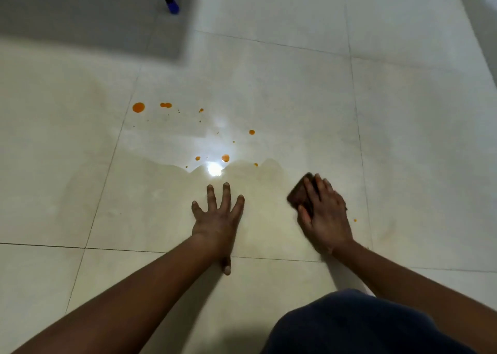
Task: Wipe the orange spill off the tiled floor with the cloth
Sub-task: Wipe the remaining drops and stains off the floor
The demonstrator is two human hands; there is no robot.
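Orange drops (138, 107) far left to centre of floor (295, 84): unwiped. Damp smeared patch (166, 192) nearer: apparently wiped. One speck (355, 220) far right: left. Left hand (216, 216): flat, fingers spread, empty, bracing. Right hand (324, 214): pressing dark cloth (300, 192) onto tile, fingers curled over it.

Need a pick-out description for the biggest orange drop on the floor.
Start at the big floor tile ahead of both hands. Follow its left grout line away from the person to the far row of orange spots. The largest drop is the leftmost one, round, nearest that line.
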